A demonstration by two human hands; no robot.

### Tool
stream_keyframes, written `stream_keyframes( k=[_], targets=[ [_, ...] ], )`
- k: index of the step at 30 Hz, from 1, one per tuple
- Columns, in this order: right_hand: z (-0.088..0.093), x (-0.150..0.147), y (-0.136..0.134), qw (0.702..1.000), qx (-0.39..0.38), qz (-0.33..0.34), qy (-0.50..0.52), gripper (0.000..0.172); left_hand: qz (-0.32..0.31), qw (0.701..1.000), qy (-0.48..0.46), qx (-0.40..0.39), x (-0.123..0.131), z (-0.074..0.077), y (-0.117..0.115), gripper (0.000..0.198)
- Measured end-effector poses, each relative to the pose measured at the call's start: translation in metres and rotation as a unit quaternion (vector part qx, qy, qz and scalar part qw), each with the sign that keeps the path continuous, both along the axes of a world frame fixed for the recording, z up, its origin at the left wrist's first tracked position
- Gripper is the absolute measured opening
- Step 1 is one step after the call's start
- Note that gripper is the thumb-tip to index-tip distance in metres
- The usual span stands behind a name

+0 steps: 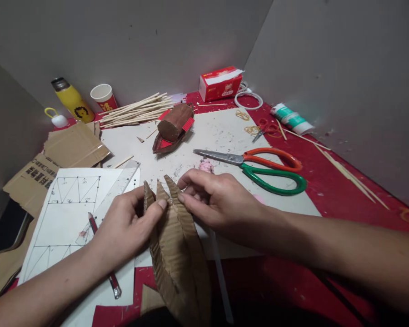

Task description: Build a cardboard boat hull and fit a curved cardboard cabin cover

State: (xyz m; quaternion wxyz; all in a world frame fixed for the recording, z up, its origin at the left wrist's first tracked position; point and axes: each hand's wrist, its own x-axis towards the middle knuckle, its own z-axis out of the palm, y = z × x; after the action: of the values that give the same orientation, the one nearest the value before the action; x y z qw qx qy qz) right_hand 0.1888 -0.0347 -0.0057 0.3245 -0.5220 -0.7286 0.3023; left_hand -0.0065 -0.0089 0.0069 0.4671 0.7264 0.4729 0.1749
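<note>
Cardboard (175, 240), one three-tipped piece, is held by left hand (131, 220) and right hand (220, 200).

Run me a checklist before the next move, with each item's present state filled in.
1. Left hand on the cardboard piece: ok, thumb on its face near the points.
2. Right hand on it: ok, at the right-hand point.
3. Scissors out of the hands: ok, lying beyond the right hand.
4. Pencil fully in view: not ok, the left forearm covers its middle.
5. Lower end of the cardboard piece supported: cannot tell, its underside is hidden.
</note>
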Motion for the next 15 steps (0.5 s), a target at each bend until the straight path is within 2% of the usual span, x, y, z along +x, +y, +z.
stream_keyframes(
  k=[7, 15],
  targets=[
    [0.000, -0.001, 0.001, 0.999, 0.016, -0.008, -0.033, 0.008, -0.006, 0.997, 0.032, 0.066, 0.000, -0.010, -0.002, 0.027],
    [-0.002, 0.001, 0.001, 0.999, 0.005, 0.002, -0.051, 0.011, -0.040, 0.992, 0.070, 0.096, 0.001, -0.012, -0.002, 0.029]
  ],
)
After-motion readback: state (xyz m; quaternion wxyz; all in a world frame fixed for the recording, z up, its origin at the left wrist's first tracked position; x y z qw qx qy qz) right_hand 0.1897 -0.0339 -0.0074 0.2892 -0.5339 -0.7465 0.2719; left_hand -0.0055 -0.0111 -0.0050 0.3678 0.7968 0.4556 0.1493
